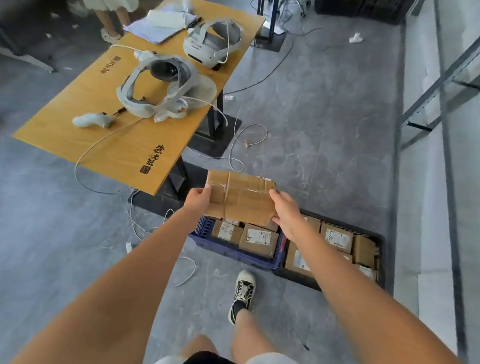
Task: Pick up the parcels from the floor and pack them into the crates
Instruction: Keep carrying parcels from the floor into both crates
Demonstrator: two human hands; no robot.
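Right now we hold a flat brown cardboard parcel (240,196) out in front of us with both hands, level and well above the floor. Our left hand (199,200) grips its edge at nine o'clock, thumb on top; our right hand (285,212) grips the corner at about four o'clock, fingers curled under. Holding it by opposite edges likely keeps the wide, thin parcel from tipping as we carry it.

Directly beneath the parcel, at six o'clock from it, sits a blue crate (228,249) on the grey floor (323,116), already filled with small taped boxes (259,240) bearing white labels. Touching it at three o'clock is a black crate (382,243), also holding labelled boxes. We judge the parcel is poised over the blue crate so it can be lowered flat on top of the boxes already packed there.

At ten o'clock from the parcel stands a yellow wooden table (66,135) carrying two white headsets (157,90), a white controller (91,120) and some papers (161,25), with white cables (236,141) trailing onto the floor. Our shoe (242,298) is planted just short of the crates, at six o'clock, which puts us close enough to reach down.
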